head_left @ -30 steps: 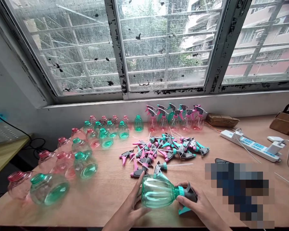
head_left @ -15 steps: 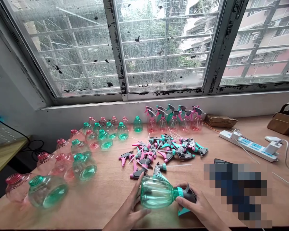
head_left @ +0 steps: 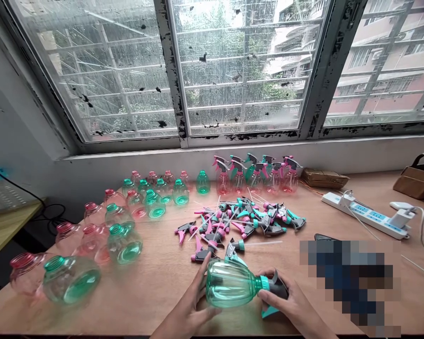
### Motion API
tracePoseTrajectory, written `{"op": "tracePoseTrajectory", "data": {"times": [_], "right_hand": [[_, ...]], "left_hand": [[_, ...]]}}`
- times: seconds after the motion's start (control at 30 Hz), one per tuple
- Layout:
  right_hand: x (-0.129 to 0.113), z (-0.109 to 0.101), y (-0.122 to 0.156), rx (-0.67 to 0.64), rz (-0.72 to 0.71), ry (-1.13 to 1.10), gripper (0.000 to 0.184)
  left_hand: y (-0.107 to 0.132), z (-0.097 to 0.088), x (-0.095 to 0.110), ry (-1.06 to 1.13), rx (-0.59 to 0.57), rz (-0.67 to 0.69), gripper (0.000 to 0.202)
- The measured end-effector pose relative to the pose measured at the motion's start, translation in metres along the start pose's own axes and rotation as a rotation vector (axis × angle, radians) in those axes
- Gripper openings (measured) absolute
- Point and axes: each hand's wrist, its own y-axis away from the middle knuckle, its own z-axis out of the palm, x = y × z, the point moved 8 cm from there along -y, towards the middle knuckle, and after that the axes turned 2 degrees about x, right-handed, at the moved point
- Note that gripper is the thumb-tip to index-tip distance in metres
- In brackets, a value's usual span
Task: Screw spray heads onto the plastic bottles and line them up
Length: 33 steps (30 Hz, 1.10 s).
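A clear green spray bottle (head_left: 231, 284) lies on its side low over the wooden table (head_left: 162, 278), near the front edge. My left hand (head_left: 191, 306) wraps round its body from the left. My right hand (head_left: 289, 301) grips the grey and teal trigger head (head_left: 273, 285) fitted at the bottle's neck. A heap of loose pink and teal trigger heads (head_left: 240, 219) with dip tubes lies just beyond the bottle.
Several open pink and green bottles (head_left: 123, 221) stand at the left. A row of finished spray bottles (head_left: 256, 174) stands by the wall. A power strip (head_left: 365, 214) with cables, a brown box (head_left: 415, 181) and a blurred patch (head_left: 349, 278) are at the right.
The bottle has turned a little in my hands; both hands stay in the same grip and place. The view has shifted slightly.
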Motion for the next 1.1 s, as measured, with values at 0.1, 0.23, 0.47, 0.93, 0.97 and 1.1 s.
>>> {"op": "tracePoseTrajectory", "data": {"times": [0.1,0.23,0.47,0.93,0.97,1.1], "right_hand": [[-0.003,0.001,0.002,0.001,-0.006,-0.001,0.037],[-0.005,0.003,0.002,0.010,-0.012,-0.047,0.039],[0.002,-0.001,0.001,0.047,0.003,-0.084,0.039],[0.014,-0.006,-0.002,0.007,0.019,-0.030,0.040],[0.013,-0.005,-0.002,0.005,0.020,-0.029,0.040],[0.005,-0.001,-0.002,-0.021,-0.001,-0.012,0.037]], "left_hand": [[0.000,0.000,0.000,0.022,0.005,-0.010,0.122],[0.000,-0.001,-0.003,0.026,-0.006,-0.033,0.111],[-0.001,-0.001,0.000,-0.041,-0.008,0.033,0.104],[-0.001,-0.002,0.000,-0.010,-0.003,0.010,0.105],[-0.001,-0.002,-0.001,-0.017,0.001,0.012,0.107],[-0.001,-0.003,-0.005,0.041,0.001,-0.001,0.114]]}}
